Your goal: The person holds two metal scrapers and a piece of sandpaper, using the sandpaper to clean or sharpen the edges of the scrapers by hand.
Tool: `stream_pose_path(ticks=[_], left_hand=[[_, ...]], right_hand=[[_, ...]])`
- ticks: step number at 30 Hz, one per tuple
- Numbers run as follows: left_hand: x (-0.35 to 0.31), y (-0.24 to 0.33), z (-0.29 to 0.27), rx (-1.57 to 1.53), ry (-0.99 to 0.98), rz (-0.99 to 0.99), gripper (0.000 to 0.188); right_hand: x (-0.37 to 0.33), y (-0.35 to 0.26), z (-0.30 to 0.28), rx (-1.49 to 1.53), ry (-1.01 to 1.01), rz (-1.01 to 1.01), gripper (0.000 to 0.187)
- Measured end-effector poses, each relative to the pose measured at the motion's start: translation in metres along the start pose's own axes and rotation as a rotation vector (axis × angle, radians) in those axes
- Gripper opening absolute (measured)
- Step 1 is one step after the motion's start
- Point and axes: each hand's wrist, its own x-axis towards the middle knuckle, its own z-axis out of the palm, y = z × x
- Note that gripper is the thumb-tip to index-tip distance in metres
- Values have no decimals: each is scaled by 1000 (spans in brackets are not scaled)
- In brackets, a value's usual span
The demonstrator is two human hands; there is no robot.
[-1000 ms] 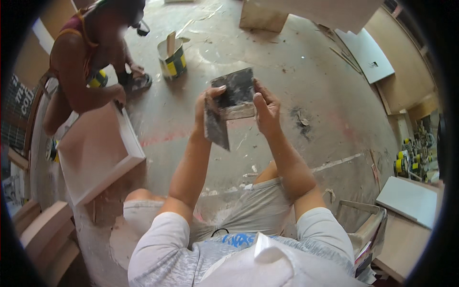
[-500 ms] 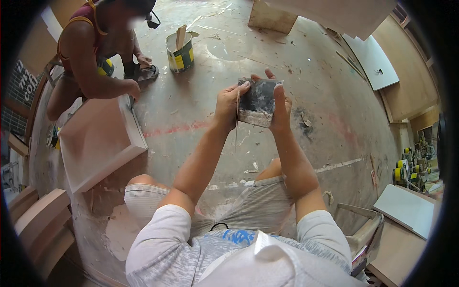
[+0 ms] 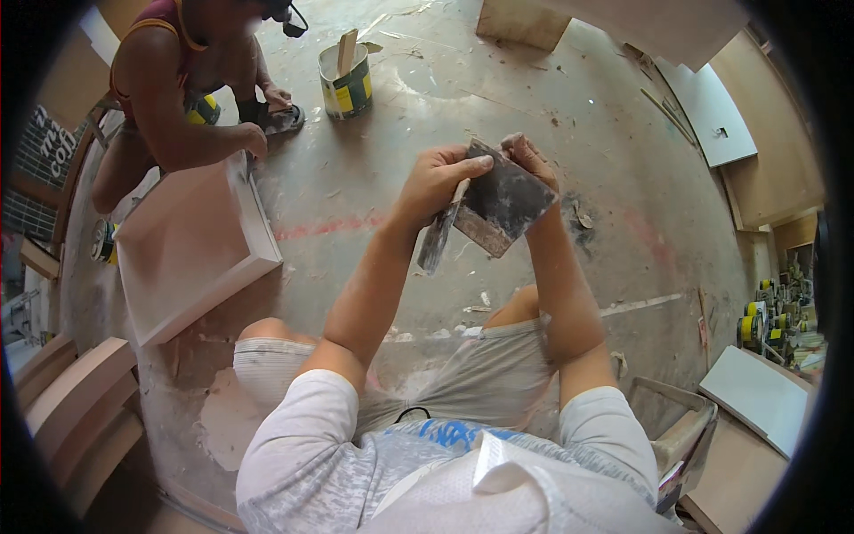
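Up in front of me, a thin dark square plate (image 3: 509, 198), smeared with pale filler, is tilted with one corner pointing down. My left hand (image 3: 434, 185) is closed, its thumb pressed on the plate's upper left corner. Also in that hand is a flat scraper (image 3: 438, 233), its broad end hanging below the fingers. My right hand (image 3: 534, 163) grips the plate's upper right edge; its fingers curl around the rim and are partly hidden.
At left, a co-worker (image 3: 169, 98) crouches over a pale shallow box panel (image 3: 191, 240). A bucket (image 3: 345, 89) holding a wooden stick stands ahead. Curved wooden pieces (image 3: 84, 392) lie lower left. White boards (image 3: 756, 396) and an open box (image 3: 676, 427) are right.
The plate has turned from nearly square-on to a diagonal tilt. The scraper has swung from edge-on to showing its face. My right fingers have curled around the plate's edge.
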Motion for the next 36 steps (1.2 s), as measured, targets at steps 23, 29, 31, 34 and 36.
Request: stream_pose_path(ticks=[23,29,31,34,36], left_hand=[[-1,12,-22,-209,99,-116,19],[11,-11,-12,-236,162,-26,21],[15,-15,-9,-277,147,-14,20],[10,-14,0,-327,151,1,20],[9,-14,1,-331,164,10,20]], right_hand=[[7,12,23,-126,112,-120,43],[-14,19,66,19,-287,-269,81],[-14,19,66,-62,-228,-288,83],[-15,15,57,-98,-143,-286,83],[-14,13,56,-5,-64,-230,80]])
